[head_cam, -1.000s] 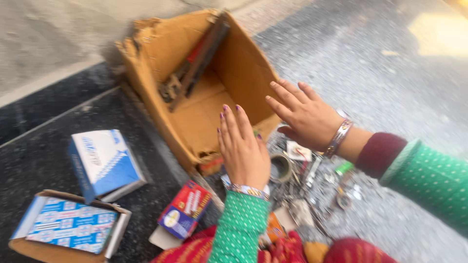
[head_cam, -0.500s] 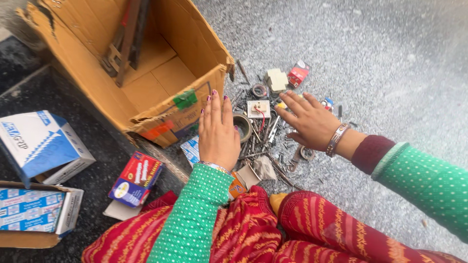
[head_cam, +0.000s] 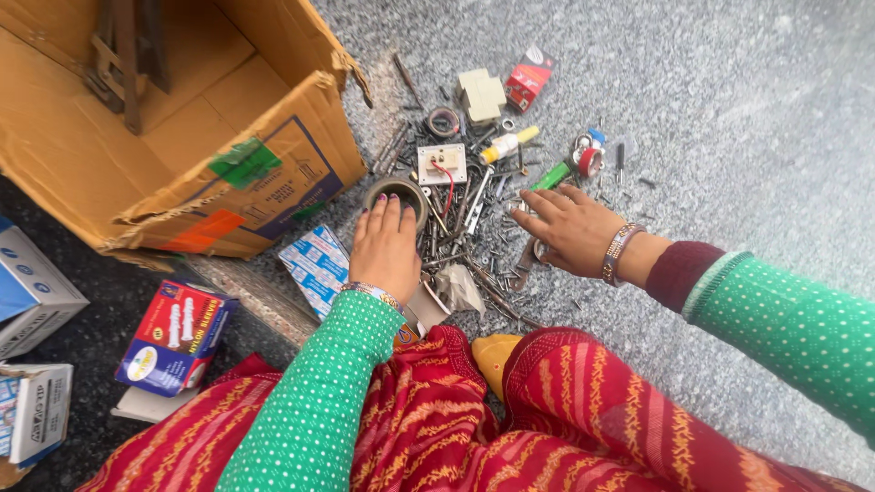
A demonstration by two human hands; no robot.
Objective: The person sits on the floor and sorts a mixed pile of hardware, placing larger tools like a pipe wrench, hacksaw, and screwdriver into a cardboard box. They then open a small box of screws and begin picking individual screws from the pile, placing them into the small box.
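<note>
Metal ring [head_cam: 397, 193], round, probably hollow, under left hand [head_cam: 386, 248].

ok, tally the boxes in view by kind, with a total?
Large open cardboard carton: 1
Small red box by the hardware pile: 1
Red and blue box at lower left: 1
Blue and white patterned box beside the left hand: 1
Blue and white boxes at left edge: 2
Total: 6

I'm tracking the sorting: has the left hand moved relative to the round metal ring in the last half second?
Yes, slightly. The left hand has slid forward, so its fingertips now lie on the round metal ring rather than just short of it.
</note>
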